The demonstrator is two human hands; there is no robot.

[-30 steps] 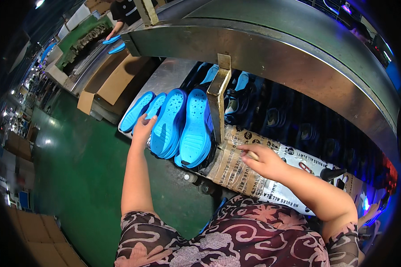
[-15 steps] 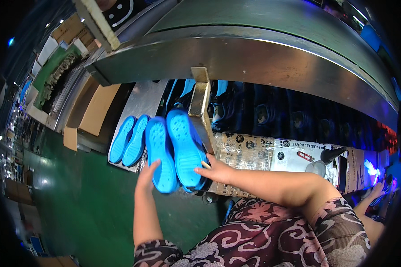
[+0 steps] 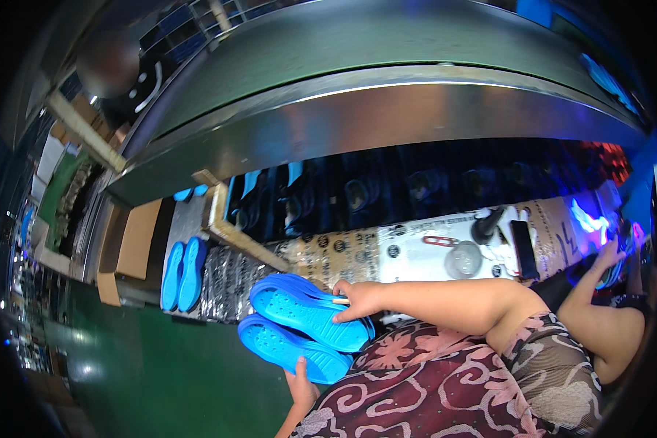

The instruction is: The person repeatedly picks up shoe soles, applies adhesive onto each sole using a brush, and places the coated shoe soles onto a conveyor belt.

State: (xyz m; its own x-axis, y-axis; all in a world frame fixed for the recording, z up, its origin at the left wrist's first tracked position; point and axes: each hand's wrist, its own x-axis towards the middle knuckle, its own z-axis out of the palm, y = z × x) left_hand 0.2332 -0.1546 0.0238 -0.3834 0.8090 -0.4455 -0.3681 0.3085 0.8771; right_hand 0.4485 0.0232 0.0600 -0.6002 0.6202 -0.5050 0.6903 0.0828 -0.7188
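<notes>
The person has two hands on two stacks of blue soles; beside one open cardboard box lie two loose soles. There is one black cone, one round dish and one red tool.

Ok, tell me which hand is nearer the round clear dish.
Right. The right hand grips the upper soles, left of the dish; the left hand holds the lower soles, farther away.

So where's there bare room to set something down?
Brown wrapping between the metal post and white sheet looks bare, as does black wrap left of the post. Crowded: the sheet's right half, with clear dish and black cone.
</notes>
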